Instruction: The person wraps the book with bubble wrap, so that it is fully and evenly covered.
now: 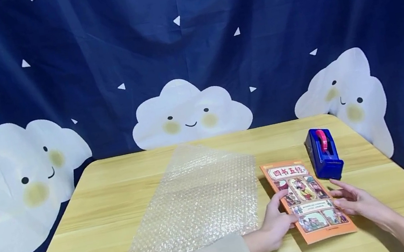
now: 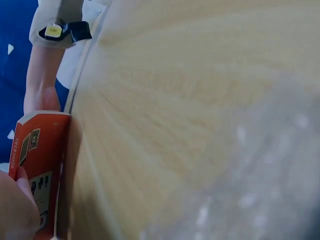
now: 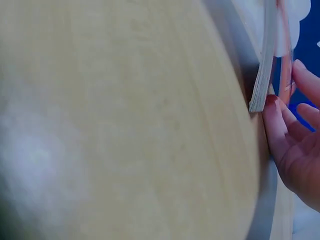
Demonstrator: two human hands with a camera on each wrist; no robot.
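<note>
A thick paperback book with an orange illustrated cover tilts up above the table's near right part. My left hand grips its left side, thumb on the front cover. In the left wrist view, a finger of the left hand lies on the orange back cover of the book, which bears printed codes. My right hand is at the book's right edge. In the right wrist view, the right hand pinches the book at its orange cover, beside the pages.
A sheet of clear bubble wrap lies flat left of the book. Behind the book's right side stands a blue tape dispenser with a pink-red roll. The wooden table backs onto a dark blue curtain printed with clouds.
</note>
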